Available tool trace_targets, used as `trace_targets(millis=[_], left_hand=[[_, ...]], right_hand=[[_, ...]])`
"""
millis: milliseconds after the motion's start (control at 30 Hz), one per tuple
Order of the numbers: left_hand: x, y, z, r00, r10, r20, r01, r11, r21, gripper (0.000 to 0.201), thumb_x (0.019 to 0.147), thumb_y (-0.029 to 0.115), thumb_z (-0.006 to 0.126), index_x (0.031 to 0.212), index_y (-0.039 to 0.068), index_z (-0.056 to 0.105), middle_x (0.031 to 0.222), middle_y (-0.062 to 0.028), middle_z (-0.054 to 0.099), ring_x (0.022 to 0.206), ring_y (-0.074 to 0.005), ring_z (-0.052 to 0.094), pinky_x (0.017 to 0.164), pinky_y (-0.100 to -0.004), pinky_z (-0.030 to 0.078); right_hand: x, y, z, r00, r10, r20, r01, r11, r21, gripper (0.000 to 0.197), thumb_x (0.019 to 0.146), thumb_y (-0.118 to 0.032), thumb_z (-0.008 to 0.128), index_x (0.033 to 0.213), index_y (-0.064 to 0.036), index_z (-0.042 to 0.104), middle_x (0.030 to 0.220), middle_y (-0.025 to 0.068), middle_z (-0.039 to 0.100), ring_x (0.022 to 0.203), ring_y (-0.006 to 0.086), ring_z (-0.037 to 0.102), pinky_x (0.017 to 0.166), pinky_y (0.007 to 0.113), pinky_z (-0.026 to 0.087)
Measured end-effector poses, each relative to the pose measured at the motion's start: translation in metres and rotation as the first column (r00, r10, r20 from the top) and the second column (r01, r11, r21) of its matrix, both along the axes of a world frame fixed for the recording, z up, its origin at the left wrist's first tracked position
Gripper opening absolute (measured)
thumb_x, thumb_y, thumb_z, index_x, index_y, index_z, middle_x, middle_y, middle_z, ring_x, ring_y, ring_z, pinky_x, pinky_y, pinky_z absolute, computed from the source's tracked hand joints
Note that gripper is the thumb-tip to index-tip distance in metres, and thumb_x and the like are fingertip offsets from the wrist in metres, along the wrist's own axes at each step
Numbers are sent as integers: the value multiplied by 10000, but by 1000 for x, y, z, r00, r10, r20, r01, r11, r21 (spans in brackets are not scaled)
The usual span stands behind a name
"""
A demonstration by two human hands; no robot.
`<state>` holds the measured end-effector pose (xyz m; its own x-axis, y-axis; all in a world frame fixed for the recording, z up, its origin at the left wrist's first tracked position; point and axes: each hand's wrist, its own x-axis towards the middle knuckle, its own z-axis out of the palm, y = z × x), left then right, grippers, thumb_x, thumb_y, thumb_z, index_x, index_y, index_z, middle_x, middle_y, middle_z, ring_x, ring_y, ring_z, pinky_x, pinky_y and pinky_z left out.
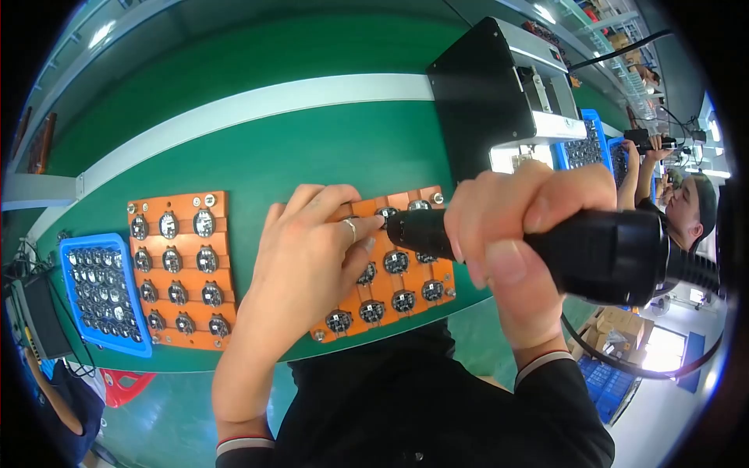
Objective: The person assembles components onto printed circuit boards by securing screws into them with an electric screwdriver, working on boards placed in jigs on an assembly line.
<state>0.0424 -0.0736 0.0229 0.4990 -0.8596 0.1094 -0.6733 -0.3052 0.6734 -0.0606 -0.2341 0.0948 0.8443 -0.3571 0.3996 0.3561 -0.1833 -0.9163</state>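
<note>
My right hand (530, 226) is wrapped round a thick black electric screwdriver (605, 253) with a corded end. It lies nearly level, and its nose points left at a small round dark part in the top row of an orange fixture plate (416, 278). My left hand (308, 253), with a ring on one finger, lies over the left side of this plate. Its fingers are stretched out, and one fingertip is beside the screwdriver's nose. The bit's tip is hidden. Several round black-and-silver parts (396, 262) sit in rows in the plate, some covered by my hands.
A second orange fixture plate (187, 240) with similar parts stands to the left, beside a blue tray (134, 292) of loose parts. At the back right is a black box-shaped machine (480, 93). A cable (616, 365) loops at right. Another person (686, 207) works beyond it.
</note>
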Motion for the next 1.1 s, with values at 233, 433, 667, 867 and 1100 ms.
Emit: trace_targets(millis=[233, 433, 667, 867, 1100], left_hand=[[0, 1, -2, 1000, -8, 1, 8, 1000, -6, 214, 789, 76, 751, 999, 86, 786, 1171, -44, 671, 1086, -249, 605, 852, -380, 457], [-1, 2, 0, 1000, -28, 9, 29, 1000, -8, 191, 835, 97, 726, 1015, 72, 784, 1133, -65, 656, 1080, -240, 590, 880, -387, 452], [-4, 2, -1, 996, -46, 73, 44, 999, 28, 237, 816, 111, 744, 1052, 107, 768, 1201, -65, 642, 1148, -261, 576, 946, -399, 448], [-20, 6, 17, 981, -126, 146, 127, 992, -2, 226, 783, 141, 774, 1009, 127, 785, 1336, -111, 563, 1296, -346, 482, 1028, -466, 401], [-35, 3, 17, 962, -183, 200, 166, 981, 102, 227, 774, 174, 786, 1000, 167, 801, 1420, -84, 512, 1366, -376, 403, 1077, -514, 337]], right_hand=[[0, 7, 3, 999, -14, -39, 13, 999, -34, 349, 885, -110, 736, 995, -112, 405, 701, 18, 486, 544, 130, 496, 563, 332, 436], [-4, 6, 2, 999, 32, 0, -32, 998, -46, 306, 894, -44, 692, 1009, -103, 414, 740, 37, 507, 578, 145, 511, 576, 339, 448], [-36, -26, 32, 930, 20, 368, -34, 999, 31, 183, 923, -124, 592, 1038, -43, 475, 833, 23, 504, 619, 78, 486, 619, 268, 413], [-106, -60, 45, 932, -148, 331, 98, 982, 162, 217, 909, -105, 661, 985, -43, 467, 776, 12, 491, 623, 71, 481, 625, 246, 389], [-146, -89, 40, 913, -232, 335, 175, 966, 192, 194, 927, -93, 635, 982, -41, 455, 778, 16, 477, 636, 74, 468, 645, 251, 382]])
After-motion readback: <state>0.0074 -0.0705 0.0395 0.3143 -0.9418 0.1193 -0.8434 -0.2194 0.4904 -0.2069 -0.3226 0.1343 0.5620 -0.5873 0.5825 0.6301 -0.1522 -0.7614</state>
